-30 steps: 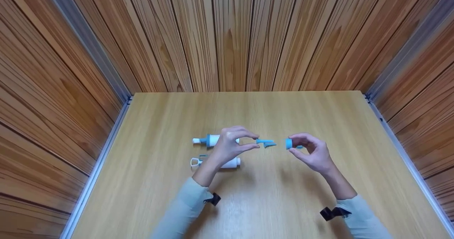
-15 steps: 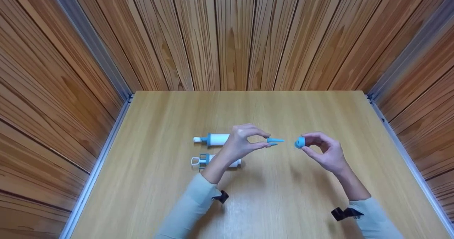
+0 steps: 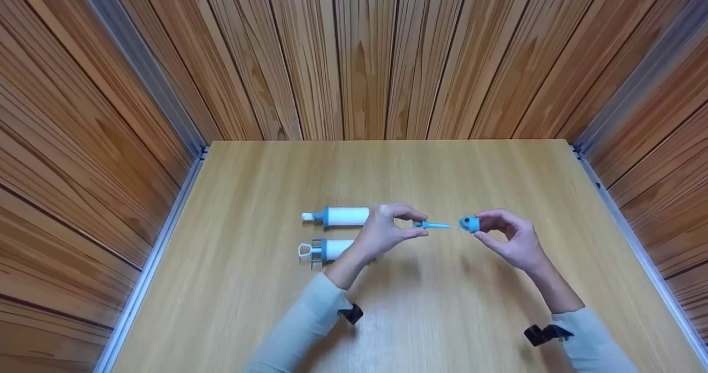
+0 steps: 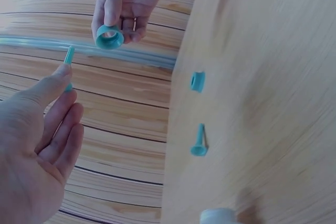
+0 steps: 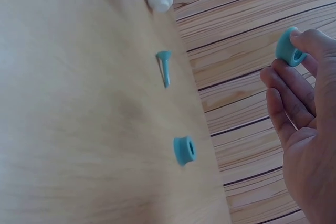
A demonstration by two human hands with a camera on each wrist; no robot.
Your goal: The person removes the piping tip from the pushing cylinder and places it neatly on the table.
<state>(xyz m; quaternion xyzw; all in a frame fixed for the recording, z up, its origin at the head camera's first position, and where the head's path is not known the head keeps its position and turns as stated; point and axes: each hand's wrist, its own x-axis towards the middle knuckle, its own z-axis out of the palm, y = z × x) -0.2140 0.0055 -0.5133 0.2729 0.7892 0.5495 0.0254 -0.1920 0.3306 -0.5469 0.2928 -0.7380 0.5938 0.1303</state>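
My left hand [image 3: 381, 232] pinches a small blue tapered nozzle [image 4: 69, 56] between thumb and fingertips, its thin end pointing right. Across from it, my right hand [image 3: 511, 240] holds a blue ring-shaped cap [image 5: 283, 48] by its edge, the hole showing in the left wrist view. A short gap separates nozzle and cap, both raised above the table. Below the hands, a second nozzle [image 4: 200, 140] and a second cap [image 5: 184, 150] stand on the tabletop. Left of my left hand lie two white syringe-like tubes with blue collars, the far one [image 3: 347, 216] and the near one [image 3: 337, 248].
The near tube ends in a white loop handle [image 3: 304, 251]; the far one has a small white tip. My left forearm passes close by the near tube and covers part of it. Wood-panelled walls [image 3: 365, 57] and metal rails [image 3: 149, 262] border the wooden table [image 3: 265, 174].
Both hands have shifted a little to the right, each still holding its piece. In my right hand the cap has turned, so its hole shows. My left hand has dropped slightly, lowering the nozzle.
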